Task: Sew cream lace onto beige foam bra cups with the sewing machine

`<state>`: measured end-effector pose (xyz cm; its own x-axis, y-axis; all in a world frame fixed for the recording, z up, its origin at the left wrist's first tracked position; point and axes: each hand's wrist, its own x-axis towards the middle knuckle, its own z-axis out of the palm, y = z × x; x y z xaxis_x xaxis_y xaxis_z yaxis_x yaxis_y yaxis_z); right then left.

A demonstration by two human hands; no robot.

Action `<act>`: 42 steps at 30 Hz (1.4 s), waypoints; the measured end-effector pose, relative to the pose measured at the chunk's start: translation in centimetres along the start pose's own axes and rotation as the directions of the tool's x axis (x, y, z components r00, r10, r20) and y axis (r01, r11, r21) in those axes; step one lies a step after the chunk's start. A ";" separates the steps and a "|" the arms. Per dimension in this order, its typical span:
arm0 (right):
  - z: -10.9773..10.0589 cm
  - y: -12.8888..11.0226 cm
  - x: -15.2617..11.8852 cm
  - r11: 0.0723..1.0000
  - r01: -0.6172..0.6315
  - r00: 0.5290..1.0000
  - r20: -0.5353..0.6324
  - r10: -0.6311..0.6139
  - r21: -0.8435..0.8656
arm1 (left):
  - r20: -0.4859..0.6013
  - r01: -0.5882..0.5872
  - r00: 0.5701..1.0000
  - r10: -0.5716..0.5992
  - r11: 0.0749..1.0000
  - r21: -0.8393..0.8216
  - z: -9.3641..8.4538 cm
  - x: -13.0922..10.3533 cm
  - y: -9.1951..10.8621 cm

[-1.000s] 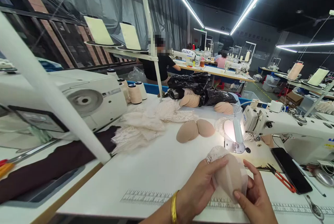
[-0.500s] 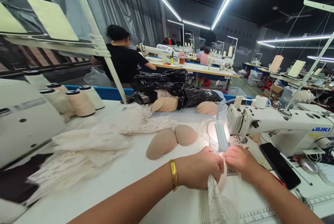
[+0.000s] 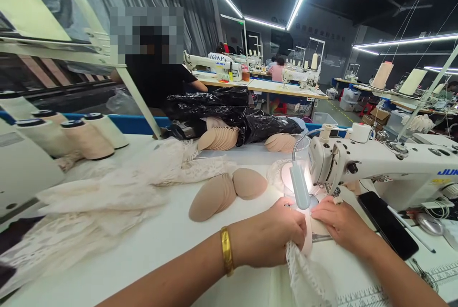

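Observation:
My left hand, with a gold bracelet at the wrist, is closed round white lace fabric that hangs toward the front edge. A pale pink piece shows beside its fingers. Just right of it my right hand lies with stretched fingers on the cloth at the sewing machine's needle area, fingertips pressing down. The white sewing machine stands behind the right hand. A small lit lamp on a bendable neck hides part of the cloth and the needle.
Beige oval pads lie stacked left of my hands, with more pads by black plastic bags. Lace fabric spreads leftward, near thread cones. A phone lies at right. A person sits beyond.
My right hand's fingers have gone from pinching the cloth near the left hand to lying flatter, slightly apart from it. The left hand keeps its grip. The view has turned slightly.

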<state>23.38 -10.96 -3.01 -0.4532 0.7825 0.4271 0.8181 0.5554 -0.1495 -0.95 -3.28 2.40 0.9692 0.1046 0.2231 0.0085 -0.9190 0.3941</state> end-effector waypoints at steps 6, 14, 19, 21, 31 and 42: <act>0.2 0.2 0.0 0.995 -0.084 0.996 0.017 0.084 0.045 | 0.006 -0.003 1.000 0.002 0.999 0.032 -0.2 0.2 0.0; 0.3 0.3 -0.1 0.996 -0.078 0.997 0.010 0.078 0.032 | 0.011 -0.008 1.000 0.008 0.999 0.032 0.0 0.2 0.0; 0.2 0.3 -0.1 0.997 -0.072 0.997 0.013 0.072 0.023 | 0.022 -0.002 1.000 0.001 0.999 0.047 0.2 0.1 -0.3; 0.1 0.2 -0.2 0.996 -0.081 0.997 0.014 0.081 0.023 | 0.023 0.003 1.000 -0.004 0.998 0.056 0.2 0.1 -0.5; -0.2 0.1 -0.1 0.998 -0.064 0.998 -0.009 0.064 0.028 | -0.012 -0.029 0.999 0.031 0.989 0.142 0.1 0.5 -2.2; -0.9 -0.9 0.1 0.983 0.045 0.999 0.011 -0.048 0.178 | -0.076 0.008 0.997 0.011 0.969 0.248 0.6 0.5 -3.3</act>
<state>22.91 -11.64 -2.08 -0.4958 0.7579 0.4241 0.7203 0.6316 -0.2867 -0.32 -0.36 0.71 0.9476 0.1228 0.2949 0.0770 -0.9837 0.1624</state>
